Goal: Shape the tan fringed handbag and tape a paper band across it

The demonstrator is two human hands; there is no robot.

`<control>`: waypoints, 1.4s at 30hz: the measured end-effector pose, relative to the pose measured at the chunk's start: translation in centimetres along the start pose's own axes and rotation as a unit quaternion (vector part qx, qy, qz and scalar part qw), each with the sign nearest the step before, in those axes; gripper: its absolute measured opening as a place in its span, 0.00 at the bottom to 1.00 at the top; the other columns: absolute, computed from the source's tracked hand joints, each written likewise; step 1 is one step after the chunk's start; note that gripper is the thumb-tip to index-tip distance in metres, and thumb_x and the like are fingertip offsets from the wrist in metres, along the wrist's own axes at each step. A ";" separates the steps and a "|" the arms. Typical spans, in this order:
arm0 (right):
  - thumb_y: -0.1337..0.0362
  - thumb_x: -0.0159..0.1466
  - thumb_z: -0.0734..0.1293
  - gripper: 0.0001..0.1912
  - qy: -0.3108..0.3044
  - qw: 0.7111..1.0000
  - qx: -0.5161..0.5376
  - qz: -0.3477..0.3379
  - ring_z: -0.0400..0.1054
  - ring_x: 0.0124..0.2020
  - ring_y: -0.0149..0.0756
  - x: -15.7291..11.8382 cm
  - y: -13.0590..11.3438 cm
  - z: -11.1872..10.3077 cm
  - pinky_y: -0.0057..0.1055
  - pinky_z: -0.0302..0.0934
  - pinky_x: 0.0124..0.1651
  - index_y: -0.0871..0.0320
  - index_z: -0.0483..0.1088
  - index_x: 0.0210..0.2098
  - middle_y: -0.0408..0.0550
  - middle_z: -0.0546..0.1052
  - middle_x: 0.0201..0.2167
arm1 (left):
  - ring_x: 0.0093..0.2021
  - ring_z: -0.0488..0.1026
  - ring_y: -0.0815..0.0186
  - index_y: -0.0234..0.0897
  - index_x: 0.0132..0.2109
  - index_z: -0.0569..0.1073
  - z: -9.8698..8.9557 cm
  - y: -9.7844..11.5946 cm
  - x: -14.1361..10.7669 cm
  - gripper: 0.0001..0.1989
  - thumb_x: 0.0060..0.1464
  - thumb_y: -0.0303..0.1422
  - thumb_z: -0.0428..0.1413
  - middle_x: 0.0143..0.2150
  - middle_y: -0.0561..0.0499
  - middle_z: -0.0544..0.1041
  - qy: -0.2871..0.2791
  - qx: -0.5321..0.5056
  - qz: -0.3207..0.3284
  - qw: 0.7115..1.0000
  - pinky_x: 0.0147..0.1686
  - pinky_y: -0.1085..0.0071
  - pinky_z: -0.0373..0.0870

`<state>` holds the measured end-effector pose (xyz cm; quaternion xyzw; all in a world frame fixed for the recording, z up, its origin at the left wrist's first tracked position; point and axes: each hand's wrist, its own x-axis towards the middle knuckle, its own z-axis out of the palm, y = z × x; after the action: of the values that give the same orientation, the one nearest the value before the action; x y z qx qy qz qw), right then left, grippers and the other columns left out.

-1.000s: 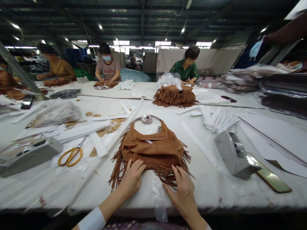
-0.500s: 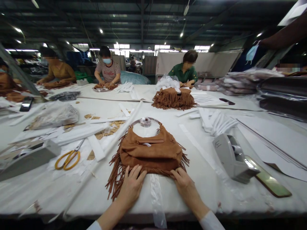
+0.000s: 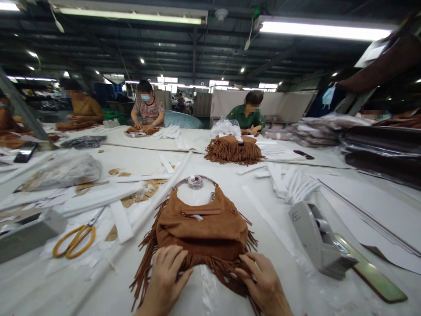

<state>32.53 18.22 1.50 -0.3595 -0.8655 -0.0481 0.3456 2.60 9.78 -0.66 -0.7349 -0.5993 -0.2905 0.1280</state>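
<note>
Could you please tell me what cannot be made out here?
Head view: underside of the brown bag, hidden by the bag.
Head view: whether the left hand or right hand grips the fringe; the hands cover the contact.
Head view: one end of the grey dispenser near the scissors, cut off by the left edge.

Yellow-handled scissors [image 3: 78, 237] lie on white scraps [image 3: 90, 259] near a grey tape dispenser [image 3: 33, 235] at the left of my remote feed, while a second dispenser [image 3: 305, 232] sits beside a glossy greenish slab [image 3: 378, 276] at right. Across the table [image 3: 226, 193], I see a worker in green [image 3: 243, 115] and another in a striped top [image 3: 150, 113], beneath lit tube lights [image 3: 322, 30].
</note>
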 end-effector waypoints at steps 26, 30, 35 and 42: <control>0.52 0.46 0.72 0.31 -0.066 0.820 0.301 0.483 0.73 0.38 0.44 4.4 9.4 -1.7 0.36 0.69 0.39 0.61 0.71 0.46 0.53 0.77 0.36 | 0.40 0.65 0.62 0.40 0.47 0.69 4.8 -1.2 8.3 0.14 0.60 0.22 0.43 0.41 0.50 0.72 -0.185 -0.093 0.030 0.978 0.41 0.65 0.64; 0.52 0.43 0.74 0.29 -0.273 0.747 0.395 0.459 0.71 0.28 0.39 2.5 12.1 -5.2 0.31 0.65 0.30 0.61 0.75 0.42 0.48 0.77 0.27 | 0.40 0.65 0.62 0.40 0.45 0.69 5.7 -1.8 8.0 0.15 0.61 0.22 0.41 0.40 0.50 0.72 -0.192 -0.130 0.015 0.973 0.40 0.65 0.64; 0.49 0.53 0.68 0.35 -0.168 0.840 0.283 0.431 0.73 0.40 0.44 7.9 11.7 -3.5 0.40 0.66 0.46 0.64 0.66 0.55 0.56 0.78 0.40 | 0.41 0.66 0.62 0.40 0.45 0.70 5.3 -1.2 8.2 0.14 0.61 0.25 0.41 0.40 0.48 0.72 -0.201 -0.155 -0.027 0.967 0.42 0.64 0.66; 0.65 0.45 0.73 0.29 -0.144 0.919 0.219 0.295 0.71 0.46 0.46 16.1 8.3 6.6 0.41 0.62 0.51 0.57 0.70 0.49 0.52 0.78 0.43 | 0.47 0.67 0.59 0.40 0.51 0.70 4.7 -0.6 6.6 0.20 0.58 0.22 0.41 0.49 0.44 0.72 -0.174 -0.166 -0.059 0.969 0.47 0.57 0.69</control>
<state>26.16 35.98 5.36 -0.5169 -0.7495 0.2991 0.2856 4.03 17.77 -0.70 -0.7483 -0.5982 -0.2607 -0.1193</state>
